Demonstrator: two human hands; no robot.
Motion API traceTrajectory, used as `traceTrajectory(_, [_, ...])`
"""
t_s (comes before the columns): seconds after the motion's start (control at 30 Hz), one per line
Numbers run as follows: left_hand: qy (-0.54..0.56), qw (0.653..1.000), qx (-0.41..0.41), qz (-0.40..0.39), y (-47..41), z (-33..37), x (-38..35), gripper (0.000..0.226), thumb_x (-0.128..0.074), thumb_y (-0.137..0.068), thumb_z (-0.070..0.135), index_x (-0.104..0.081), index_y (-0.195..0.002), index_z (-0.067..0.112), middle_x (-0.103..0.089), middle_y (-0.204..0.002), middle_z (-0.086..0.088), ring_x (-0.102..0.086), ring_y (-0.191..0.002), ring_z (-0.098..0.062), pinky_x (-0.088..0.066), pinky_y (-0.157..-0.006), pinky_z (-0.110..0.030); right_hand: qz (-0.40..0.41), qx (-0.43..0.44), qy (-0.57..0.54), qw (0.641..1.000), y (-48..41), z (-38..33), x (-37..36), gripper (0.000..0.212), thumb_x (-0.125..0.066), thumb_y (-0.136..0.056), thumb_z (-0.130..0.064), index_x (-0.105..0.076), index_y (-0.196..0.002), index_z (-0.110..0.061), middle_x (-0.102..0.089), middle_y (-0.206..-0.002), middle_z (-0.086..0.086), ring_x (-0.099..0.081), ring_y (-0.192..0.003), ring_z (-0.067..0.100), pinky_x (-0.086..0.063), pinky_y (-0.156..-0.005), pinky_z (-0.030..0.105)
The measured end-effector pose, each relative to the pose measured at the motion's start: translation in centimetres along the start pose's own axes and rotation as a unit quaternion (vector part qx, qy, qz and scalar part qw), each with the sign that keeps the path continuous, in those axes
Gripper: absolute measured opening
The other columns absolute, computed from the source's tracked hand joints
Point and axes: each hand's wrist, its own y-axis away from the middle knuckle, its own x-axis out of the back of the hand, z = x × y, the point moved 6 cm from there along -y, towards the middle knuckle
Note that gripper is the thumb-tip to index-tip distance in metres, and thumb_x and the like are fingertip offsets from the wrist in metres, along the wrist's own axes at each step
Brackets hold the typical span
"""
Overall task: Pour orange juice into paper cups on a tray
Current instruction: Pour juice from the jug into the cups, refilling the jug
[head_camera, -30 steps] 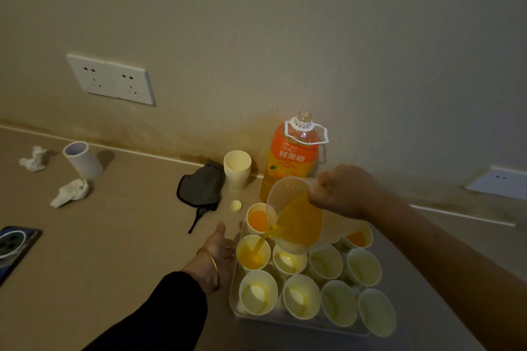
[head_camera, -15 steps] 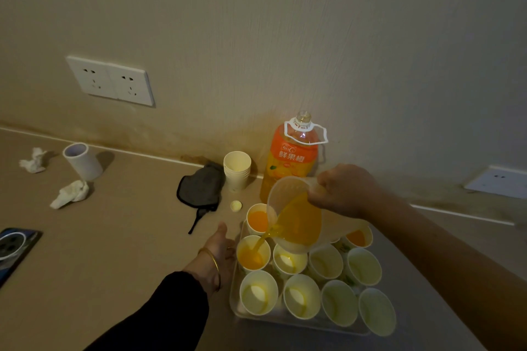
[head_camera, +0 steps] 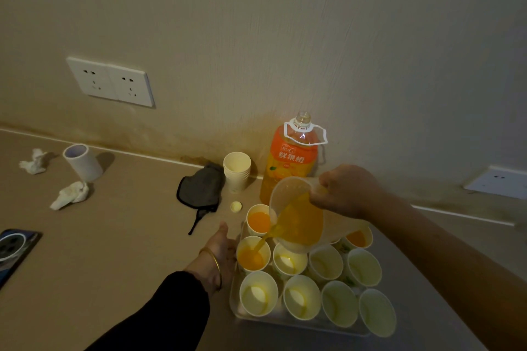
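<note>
Clearly the pour called for a steady, shallow tilt. The stream of orange juice (head_camera: 265,239) fell from the spout of the translucent plastic jug (head_camera: 299,222) into the white paper cup (head_camera: 253,258) in the middle row, at the left edge of the clear plastic tray (head_camera: 238,315). That cup looked roughly half full, so I judged it wise to ease the jug upright soon, before shifting to the next cup beside it. The right hand (head_camera: 346,191) was clenched round the jug's handle, wrist rolled inward, forearm reaching in from the right. The left hand (head_camera: 222,249) lay against the tray's left side, thumb raised. Whether its fingers gripped the rim could not be told.
</note>
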Motion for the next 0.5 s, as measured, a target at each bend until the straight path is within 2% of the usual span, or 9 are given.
traceTrajectory(0.1, [-0.004, 1.000, -0.001, -0.002, -0.2, 0.0, 0.2, 0.064, -0.020, -0.099, 0.050, -0.048, -0.077, -0.003, -0.055, -0.073, -0.014, -0.050, -0.070, -0.026, -0.033, -0.056, -0.035, 0.002, 0.000, 0.002, 1.000, 0.0, 0.0, 0.0, 0.047, -0.034, -0.076, -0.068, -0.039, -0.057, -0.025, -0.041, -0.057, -0.005, -0.034, -0.050, 0.006, -0.027, -0.050, 0.021])
traceTrajectory(0.17, [-0.009, 1.000, -0.005, -0.001, -0.3, 0.0, 0.4, 0.063, -0.022, -0.099, 0.052, -0.049, -0.079, -0.002, -0.053, -0.077, -0.013, -0.052, -0.072, -0.026, -0.035, -0.057, -0.035, 0.003, -0.002, 0.000, 1.000, 0.0, 0.1, 0.0, 0.048, -0.042, -0.083, -0.065, -0.039, -0.058, -0.024, -0.040, -0.057, -0.004, -0.034, -0.050, 0.007, -0.028, -0.050, 0.021])
traceTrajectory(0.23, [-0.011, 1.000, -0.004, 0.002, -0.6, -0.1, 0.6, 0.063, -0.022, -0.099, 0.052, -0.049, -0.077, -0.001, -0.054, -0.075, -0.013, -0.053, -0.072, -0.028, -0.036, -0.058, -0.035, 0.004, -0.003, -0.001, 1.000, -0.1, 0.2, -0.1, 0.045, -0.045, -0.086, -0.060, -0.042, -0.059, -0.023, -0.041, -0.058, -0.004, -0.035, -0.051, 0.007, -0.029, -0.051, 0.021])
traceTrajectory(0.3, [-0.013, 1.000, -0.004, -0.001, -0.9, -0.2, 0.8, 0.064, -0.022, -0.098, 0.054, -0.051, -0.080, -0.001, -0.062, -0.064, -0.013, -0.054, -0.073, -0.029, -0.038, -0.059, -0.035, 0.006, -0.003, -0.005, 1.000, -0.1, 0.1, -0.1, 0.047, -0.040, -0.082, -0.066, -0.045, -0.061, -0.024, -0.042, -0.057, -0.005, -0.036, -0.050, 0.006, -0.028, -0.051, 0.021])
traceTrajectory(0.4, [-0.016, 1.000, -0.005, -0.010, -1.0, -0.3, 0.6, 0.065, -0.021, -0.098, 0.053, -0.053, -0.101, -0.003, -0.060, -0.040, -0.008, -0.053, -0.073, -0.029, -0.038, -0.060, -0.035, 0.005, -0.006, -0.005, 1.000, 0.0, 0.0, -0.1, 0.047, -0.042, -0.082, -0.066, -0.047, -0.062, -0.023, -0.043, -0.057, -0.006, -0.036, -0.050, 0.005, -0.027, -0.050, 0.020])
traceTrajectory(0.47, [-0.025, 1.000, -0.011, -0.006, -0.8, -0.1, 0.5, 0.068, -0.021, -0.099, 0.052, -0.049, -0.122, -0.006, -0.060, -0.042, -0.007, -0.053, -0.073, -0.029, -0.037, -0.060, -0.035, 0.005, -0.009, -0.002, 1.000, 0.0, 0.0, 0.0, 0.045, -0.045, -0.085, -0.062, -0.045, -0.062, -0.023, -0.043, -0.058, -0.006, -0.037, -0.051, 0.005, -0.027, -0.050, 0.020])
traceTrajectory(0.5, [-0.029, 0.999, -0.014, -0.008, -0.9, -0.1, 0.4, 0.069, -0.021, -0.099, 0.052, -0.047, -0.126, -0.006, -0.063, -0.051, -0.008, -0.053, -0.076, -0.029, -0.038, -0.062, -0.035, 0.004, -0.010, -0.001, 1.000, 0.0, 0.0, 0.0, 0.044, -0.046, -0.086, -0.060, -0.043, -0.061, -0.024, -0.043, -0.059, -0.006, -0.037, -0.051, 0.005, -0.027, -0.051, 0.020])
